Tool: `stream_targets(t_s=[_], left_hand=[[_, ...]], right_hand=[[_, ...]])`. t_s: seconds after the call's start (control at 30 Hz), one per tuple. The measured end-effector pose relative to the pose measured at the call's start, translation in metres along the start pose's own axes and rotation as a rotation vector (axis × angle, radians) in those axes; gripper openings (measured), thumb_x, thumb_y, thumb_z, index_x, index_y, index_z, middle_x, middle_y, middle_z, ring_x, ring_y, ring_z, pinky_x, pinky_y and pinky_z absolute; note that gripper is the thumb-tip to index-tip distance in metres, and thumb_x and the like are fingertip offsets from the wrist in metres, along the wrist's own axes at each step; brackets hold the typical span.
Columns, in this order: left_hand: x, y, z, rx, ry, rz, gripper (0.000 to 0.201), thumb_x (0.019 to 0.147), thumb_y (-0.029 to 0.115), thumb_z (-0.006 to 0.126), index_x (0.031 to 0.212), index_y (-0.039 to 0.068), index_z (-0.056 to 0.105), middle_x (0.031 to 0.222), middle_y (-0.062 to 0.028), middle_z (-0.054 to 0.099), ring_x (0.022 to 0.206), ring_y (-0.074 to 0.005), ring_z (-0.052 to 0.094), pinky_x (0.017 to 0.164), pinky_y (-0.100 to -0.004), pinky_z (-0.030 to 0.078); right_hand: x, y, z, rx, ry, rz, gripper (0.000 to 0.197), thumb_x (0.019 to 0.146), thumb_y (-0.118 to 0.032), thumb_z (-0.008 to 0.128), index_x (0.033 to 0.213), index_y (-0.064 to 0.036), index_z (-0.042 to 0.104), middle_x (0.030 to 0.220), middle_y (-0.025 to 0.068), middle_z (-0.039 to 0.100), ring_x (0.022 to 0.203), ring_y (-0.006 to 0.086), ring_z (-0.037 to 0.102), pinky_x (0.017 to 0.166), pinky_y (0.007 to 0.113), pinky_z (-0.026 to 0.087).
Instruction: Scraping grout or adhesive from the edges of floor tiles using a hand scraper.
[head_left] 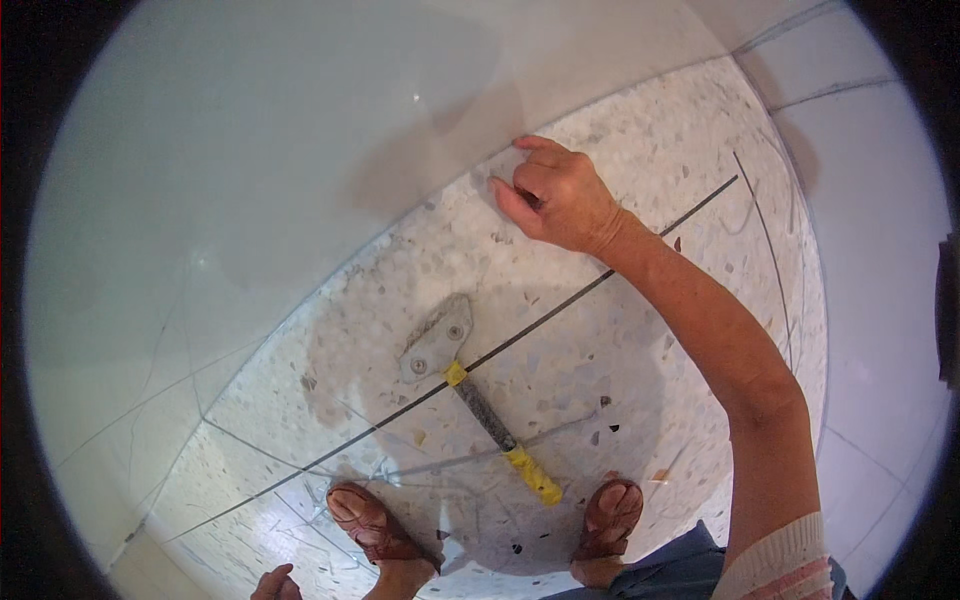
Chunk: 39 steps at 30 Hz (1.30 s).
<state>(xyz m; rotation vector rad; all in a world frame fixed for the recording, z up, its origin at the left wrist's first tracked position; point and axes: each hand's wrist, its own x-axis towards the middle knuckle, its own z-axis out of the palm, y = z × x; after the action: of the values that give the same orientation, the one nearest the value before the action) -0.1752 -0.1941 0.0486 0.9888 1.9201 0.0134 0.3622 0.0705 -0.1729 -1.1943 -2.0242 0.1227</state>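
My right hand [560,195] reaches to the line where the pale wall [250,150] meets the floor. Its index finger points at that edge and its thumb stands apart from it; the other fingers curl in, and I see nothing held. Only the fingers of my left hand [277,583] show at the lower left, closed together; what they hold, if anything, is out of sight. Between my hands and feet a hammer-like tool [487,415] lies on the speckled floor. It has a flat metal head with two bolts and a dark handle with yellow tape.
A long dark strip [560,307] runs diagonally over the floor, passing under the tool. Thin loose strands [768,235] lie at the right, more near my left sandal [372,520]. My right sandal [608,518] is beside the handle's end. A white wall [875,250] bounds the right side.
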Motion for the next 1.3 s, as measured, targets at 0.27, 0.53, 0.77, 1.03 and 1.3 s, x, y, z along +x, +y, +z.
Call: stream_targets(t_s=[0.27,0.53,0.77,1.03,1.3], left_hand=[[0.006,0.009,0.0,0.01,-0.034,0.003,0.033,0.098,0.015,0.051,0.126,-0.002,0.058,0.071,0.0063,0.043,0.06,-0.0043,0.038,0.054,-0.0206,0.03],[0.008,0.017,0.005,0.108,0.019,-0.1,0.031,0.096,0.018,0.056,0.12,0.0,0.062,0.072,0.0059,0.046,0.062,-0.0046,0.039,0.055,-0.0219,0.033],[0.018,0.042,0.016,0.212,-0.037,0.074,0.026,0.096,0.015,0.057,0.116,-0.001,0.063,0.074,0.0054,0.048,0.066,-0.0044,0.041,0.056,-0.0226,0.034],[0.014,0.036,0.013,0.139,-0.071,0.009,0.028,0.096,0.014,0.056,0.118,-0.001,0.062,0.07,0.0065,0.047,0.062,-0.0031,0.04,0.053,-0.0216,0.032],[0.015,0.011,0.005,0.003,-0.046,-0.138,0.031,0.095,0.013,0.057,0.123,-0.001,0.06,0.07,0.0072,0.045,0.06,-0.0025,0.039,0.053,-0.0204,0.032]], right_hand=[[-0.001,-0.003,0.002,0.123,0.074,0.18,0.033,0.077,-0.008,0.07,0.051,-0.0057,0.049,0.049,0.0099,0.053,0.048,0.0285,0.055,0.091,0.044,0.053],[-0.002,-0.006,0.008,0.163,0.109,0.226,0.034,0.077,-0.008,0.07,0.05,-0.0058,0.048,0.049,0.0091,0.053,0.048,0.0278,0.055,0.09,0.043,0.053],[-0.006,-0.002,0.014,0.173,0.041,-0.011,0.031,0.074,-0.003,0.073,0.053,-0.0048,0.05,0.054,0.0084,0.052,0.053,0.0251,0.054,0.084,0.039,0.056],[-0.005,-0.004,0.013,0.11,0.261,0.123,0.023,0.075,0.0,0.072,0.063,-0.004,0.053,0.057,0.0085,0.05,0.057,0.0279,0.055,0.085,0.042,0.056],[-0.007,-0.001,0.017,0.082,0.224,0.162,0.025,0.075,0.001,0.072,0.063,-0.0039,0.051,0.057,0.008,0.048,0.06,0.028,0.055,0.085,0.044,0.056]])
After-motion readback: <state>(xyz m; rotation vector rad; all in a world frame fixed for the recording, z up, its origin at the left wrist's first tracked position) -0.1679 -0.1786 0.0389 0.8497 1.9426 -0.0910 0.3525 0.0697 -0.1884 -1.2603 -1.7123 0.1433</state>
